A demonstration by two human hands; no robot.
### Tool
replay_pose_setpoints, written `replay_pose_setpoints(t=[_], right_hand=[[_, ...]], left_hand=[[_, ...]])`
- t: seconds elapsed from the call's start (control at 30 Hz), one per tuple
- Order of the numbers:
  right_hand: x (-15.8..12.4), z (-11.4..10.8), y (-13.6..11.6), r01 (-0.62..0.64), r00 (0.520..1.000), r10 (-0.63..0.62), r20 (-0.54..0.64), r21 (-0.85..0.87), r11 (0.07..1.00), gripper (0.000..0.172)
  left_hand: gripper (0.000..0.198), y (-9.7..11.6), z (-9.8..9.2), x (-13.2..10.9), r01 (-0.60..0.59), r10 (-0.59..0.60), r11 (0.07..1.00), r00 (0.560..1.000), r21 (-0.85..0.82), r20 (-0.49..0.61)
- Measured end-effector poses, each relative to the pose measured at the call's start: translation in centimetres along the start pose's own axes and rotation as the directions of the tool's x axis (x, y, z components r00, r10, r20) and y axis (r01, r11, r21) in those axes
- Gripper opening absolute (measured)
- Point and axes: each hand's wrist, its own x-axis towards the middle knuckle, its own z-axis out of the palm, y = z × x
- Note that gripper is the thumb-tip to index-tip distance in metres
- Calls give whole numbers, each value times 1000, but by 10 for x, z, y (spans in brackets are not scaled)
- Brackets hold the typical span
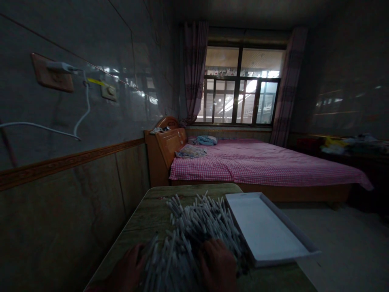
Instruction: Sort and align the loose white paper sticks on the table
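A large loose heap of thin whitish pen-like sticks (199,219) lies on the table, dark at some ends; the near part is blurred. My left hand (129,265) is at the heap's left edge, its fingers a little apart and touching the outer sticks. Over the near right part of the heap, my right hand (219,261) has its fingers curled down on some sticks; its fingertips are partly hidden. A shallow white tray (258,227) rests right of the heap, partly past the table's right edge.
The wood-patterned table (146,211) stands beside a tiled wall (91,202). Beyond it is a bed (243,162) with a pink checked sheet and a wooden headboard (170,142). A white charger (59,67) with a cable is plugged into the wall at left.
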Motion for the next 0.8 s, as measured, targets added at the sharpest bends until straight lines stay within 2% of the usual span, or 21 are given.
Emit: replay_pose_setpoints(t=[0.17, 0.37, 0.47, 0.63, 0.8], right_hand=[[0, 4, 0, 17, 1000, -17, -21, 17, 1000, 18], [-3, 9, -5, -43, 998, 46, -47, 67, 997, 18], [-4, 12, -6, -38, 996, 46, -81, 88, 995, 19], [-6, 14, -3, 35, 995, -23, -96, 121, 992, 19], [-8, 17, -3, 19, 999, -13, -43, 145, 989, 18]], left_hand=[[21, 9, 7, -4, 7, -10, 1000, 986, 22, 165], [26, 14, 13, -3, 86, -76, 996, 974, -39, 215], [24, 12, 12, 1, 106, -71, 978, 980, -182, 188], [26, 12, 4, 7, 209, -199, 932, 978, -296, 63], [40, 12, -2, 2, 278, -281, 847, 958, -454, 63]])
